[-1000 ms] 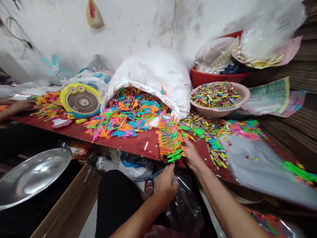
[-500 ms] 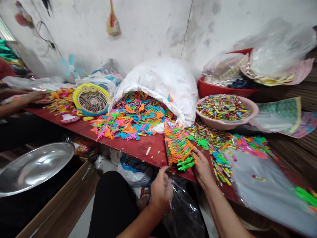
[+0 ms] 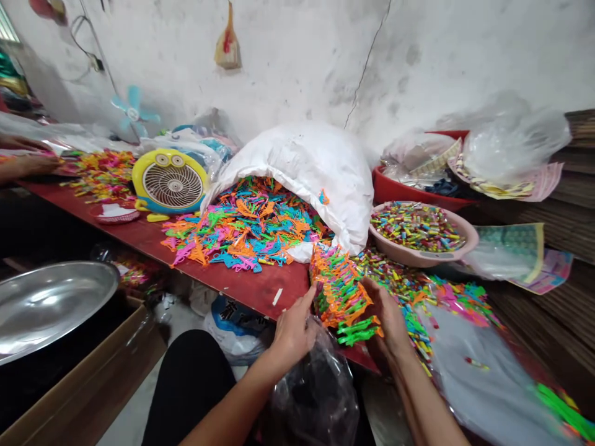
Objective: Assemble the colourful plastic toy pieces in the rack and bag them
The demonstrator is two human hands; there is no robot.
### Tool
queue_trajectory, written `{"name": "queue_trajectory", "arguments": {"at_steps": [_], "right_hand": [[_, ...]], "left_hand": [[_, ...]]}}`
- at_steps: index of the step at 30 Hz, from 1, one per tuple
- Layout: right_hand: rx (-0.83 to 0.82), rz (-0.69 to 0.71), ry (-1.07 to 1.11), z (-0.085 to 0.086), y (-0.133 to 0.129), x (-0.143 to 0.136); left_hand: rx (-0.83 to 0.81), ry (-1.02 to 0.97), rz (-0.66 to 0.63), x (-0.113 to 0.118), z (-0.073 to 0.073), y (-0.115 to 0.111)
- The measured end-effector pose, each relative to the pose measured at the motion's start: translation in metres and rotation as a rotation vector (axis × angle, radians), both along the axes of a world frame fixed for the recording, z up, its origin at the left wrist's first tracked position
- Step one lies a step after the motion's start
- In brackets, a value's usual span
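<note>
A neat stack of small plastic toy pieces [image 3: 341, 291], orange and green, lies at the table's front edge between my hands. On its left side, my left hand [image 3: 295, 328] has its thumb and fingers near the pieces; a clear plastic bag [image 3: 320, 384] hangs from that hand over my lap. My right hand [image 3: 388, 319] rests along the stack's right side, fingers extended and partly hidden behind it. Behind, a white sack [image 3: 302, 155] spills a loose pile of similar colourful pieces [image 3: 246, 229] onto the red table [image 3: 260, 288].
At right, a pink basin [image 3: 423, 257] holds many small wrapped sticks, with more scattered beside it. Flat clear bags [image 3: 488, 378] lie at front right. A yellow fan [image 3: 171, 183] and metal bowl [image 3: 60, 303] are left. Another person's hands [image 3: 32, 161] work far left.
My left hand has moved up to the stack's left side, bringing the bag with it. My right hand stays by the right side. The view has shifted slightly.
</note>
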State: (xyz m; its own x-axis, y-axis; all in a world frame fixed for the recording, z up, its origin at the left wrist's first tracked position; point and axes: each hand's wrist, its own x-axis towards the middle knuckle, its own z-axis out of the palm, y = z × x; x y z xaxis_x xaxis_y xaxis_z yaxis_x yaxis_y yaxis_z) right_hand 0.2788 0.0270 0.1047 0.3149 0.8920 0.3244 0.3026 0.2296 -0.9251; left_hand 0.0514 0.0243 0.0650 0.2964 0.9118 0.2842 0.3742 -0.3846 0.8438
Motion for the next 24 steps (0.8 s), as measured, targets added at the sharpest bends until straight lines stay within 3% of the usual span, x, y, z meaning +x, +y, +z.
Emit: {"name": "queue_trajectory", "arguments": {"at_steps": [2, 3, 6, 8, 10, 14, 18, 24], "right_hand": [[0.040, -0.127, -0.008, 0.029, -0.003, 0.007], [0.069, -0.126, -0.082, 0.046, -0.003, 0.007], [0.046, 0.089, -0.426, 0.092, 0.005, -0.003], [-0.003, 0.242, -0.594, 0.109, 0.016, -0.018], [-0.025, 0.324, -0.715, 0.113, 0.028, -0.032], [-0.045, 0.379, -0.835, 0.101, 0.044, -0.049], [-0.113, 0.380, -0.834, 0.095, 0.048, -0.049], [-0.158, 0.395, -0.807, 0.099, 0.046, -0.049]], "left_hand": [[-0.003, 0.014, -0.014, 0.000, -0.004, -0.003], [-0.007, 0.029, -0.020, 0.000, -0.005, -0.004], [-0.031, 0.066, -0.026, 0.002, -0.002, -0.007], [-0.037, 0.073, -0.026, 0.005, 0.001, -0.008], [-0.034, 0.076, -0.018, 0.007, 0.002, -0.009], [-0.025, 0.089, -0.018, 0.009, 0.001, -0.005], [-0.056, 0.130, -0.073, 0.010, 0.001, 0.003], [-0.050, 0.137, -0.125, 0.010, 0.001, 0.008]]}}
